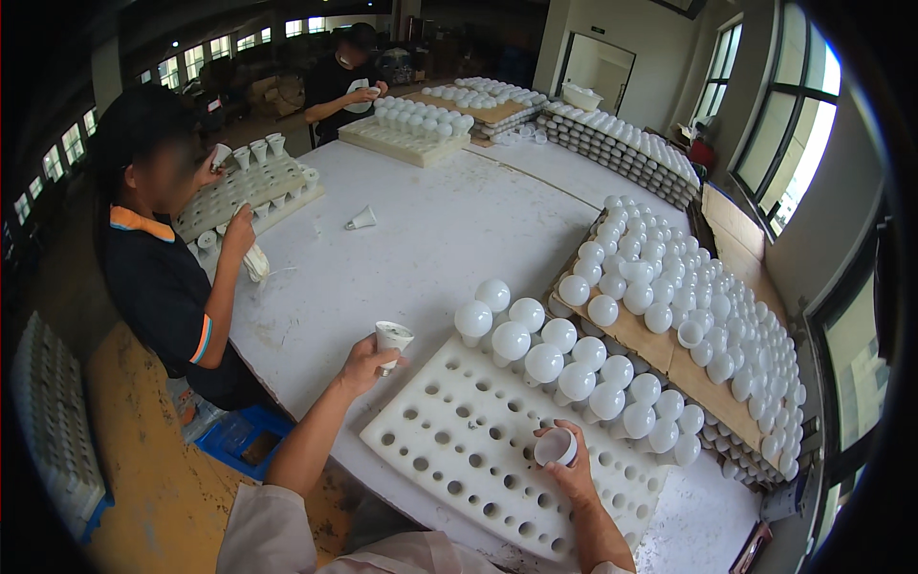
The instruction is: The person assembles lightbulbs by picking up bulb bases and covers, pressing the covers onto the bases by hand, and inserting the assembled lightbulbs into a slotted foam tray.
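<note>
Left hand (363, 365): fingers closed around a white bulb base (392, 339), held open end up, just above the fingertips and clear of the table (430, 230). Right hand (572, 464): fingers curled around a white dome cap (556, 446), hollow side facing up, directly over the white foam tray (449, 450). Finished bulbs (574, 378) stand in tray holes just beyond the right hand.
</note>
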The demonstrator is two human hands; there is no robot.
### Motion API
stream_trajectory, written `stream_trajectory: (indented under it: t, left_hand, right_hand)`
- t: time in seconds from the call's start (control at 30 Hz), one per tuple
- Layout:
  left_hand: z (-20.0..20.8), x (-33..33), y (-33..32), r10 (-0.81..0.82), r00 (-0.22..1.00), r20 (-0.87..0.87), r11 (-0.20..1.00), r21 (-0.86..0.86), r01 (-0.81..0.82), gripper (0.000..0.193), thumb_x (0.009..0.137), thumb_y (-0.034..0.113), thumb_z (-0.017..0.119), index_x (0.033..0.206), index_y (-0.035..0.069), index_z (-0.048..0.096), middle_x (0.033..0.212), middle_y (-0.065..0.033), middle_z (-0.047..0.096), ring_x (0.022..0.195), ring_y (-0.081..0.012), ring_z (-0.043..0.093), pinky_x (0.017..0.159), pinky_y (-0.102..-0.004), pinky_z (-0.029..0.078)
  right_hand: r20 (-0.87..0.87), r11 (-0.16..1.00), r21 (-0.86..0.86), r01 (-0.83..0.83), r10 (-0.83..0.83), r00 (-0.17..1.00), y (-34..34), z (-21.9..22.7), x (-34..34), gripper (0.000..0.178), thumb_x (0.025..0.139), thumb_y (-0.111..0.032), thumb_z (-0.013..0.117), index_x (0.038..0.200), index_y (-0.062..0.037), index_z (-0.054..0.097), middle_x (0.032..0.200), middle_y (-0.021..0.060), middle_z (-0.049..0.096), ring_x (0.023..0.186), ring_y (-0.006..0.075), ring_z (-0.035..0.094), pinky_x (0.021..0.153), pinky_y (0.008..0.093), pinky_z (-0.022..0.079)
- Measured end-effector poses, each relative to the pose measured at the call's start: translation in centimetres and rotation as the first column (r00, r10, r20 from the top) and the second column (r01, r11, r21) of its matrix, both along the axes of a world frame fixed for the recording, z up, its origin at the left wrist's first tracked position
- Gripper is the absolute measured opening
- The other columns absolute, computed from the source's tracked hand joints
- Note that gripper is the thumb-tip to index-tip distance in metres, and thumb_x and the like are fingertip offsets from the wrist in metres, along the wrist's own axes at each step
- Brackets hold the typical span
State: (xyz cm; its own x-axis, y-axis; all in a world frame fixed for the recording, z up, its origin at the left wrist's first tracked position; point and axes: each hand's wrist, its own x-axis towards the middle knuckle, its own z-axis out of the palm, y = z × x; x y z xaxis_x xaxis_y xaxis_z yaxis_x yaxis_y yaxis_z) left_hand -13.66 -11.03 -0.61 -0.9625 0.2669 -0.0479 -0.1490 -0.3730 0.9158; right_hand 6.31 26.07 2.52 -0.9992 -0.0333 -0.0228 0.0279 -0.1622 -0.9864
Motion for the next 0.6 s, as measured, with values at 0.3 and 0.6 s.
stream_trajectory:
  t: [0.3, 0.6]
  left_hand:
    - [2.2, 8.4, 6.9, -0.461, 0.887, 0.016, 0.887, 0.016, 0.461, 0.050, 0.075, 0.014, 0.078, 0.113, -0.006, 0.052, 0.094, -0.0119, 0.061, 0.074, -0.0166, 0.063, 0.056, -0.0264, 0.046]
    - [3.0, 9.3, 8.9, -0.674, 0.739, -0.014, 0.717, -0.253, 0.649, 0.043, 0.073, 0.019, 0.081, 0.105, -0.003, 0.061, 0.083, -0.0081, 0.066, 0.064, -0.0107, 0.061, 0.051, -0.0228, 0.046]
  right_hand:
    - [-0.082, 0.994, 0.094, 0.048, -0.040, 0.996, -0.1, 0.0, 1.4, 0.087, 0.064, -0.018, 0.082, 0.136, -0.0047, 0.035, 0.120, 0.0131, 0.056, 0.109, 0.0215, 0.055, 0.093, 0.0348, 0.047]
    - [-0.195, 0.944, 0.320, 0.082, -0.019, 0.981, -1.1, 0.1, 0.7, 0.072, 0.061, -0.014, 0.081, 0.121, -0.0066, 0.042, 0.121, 0.0093, 0.055, 0.104, 0.0186, 0.056, 0.093, 0.0347, 0.045]
